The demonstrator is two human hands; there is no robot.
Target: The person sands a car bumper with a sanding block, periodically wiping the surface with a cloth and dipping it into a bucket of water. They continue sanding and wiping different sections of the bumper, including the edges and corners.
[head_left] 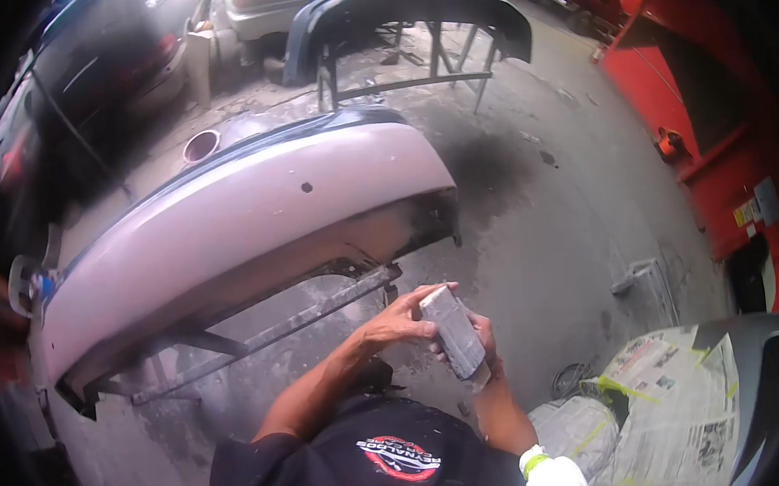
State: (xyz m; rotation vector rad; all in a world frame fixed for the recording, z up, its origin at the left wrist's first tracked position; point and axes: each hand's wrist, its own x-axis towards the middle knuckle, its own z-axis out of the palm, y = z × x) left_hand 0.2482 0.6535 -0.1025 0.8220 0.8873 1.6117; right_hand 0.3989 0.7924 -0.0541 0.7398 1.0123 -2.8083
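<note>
Both hands hold a grey, dusty sanding block (454, 330) in front of my chest. My left hand (402, 319) grips its upper left end, with thumb and fingers at the edge. On the other side, my right hand (483, 338) closes round the block, its fingers partly hidden behind it. A thin, pale flap, perhaps sandpaper, sticks out at the lower end. Beyond my hands, a car bumper (251, 198) coated in pinkish primer rests on a metal stand (269, 334). Neither hand touches the bumper.
A dark bumper (409, 11) sits on another stand behind. Newspaper-masked parts (668, 413) lie at lower right, near a small metal frame (647, 290). Red equipment (715, 121) lines the right side. Parked cars (106, 60) and a round container (201, 146) are at upper left.
</note>
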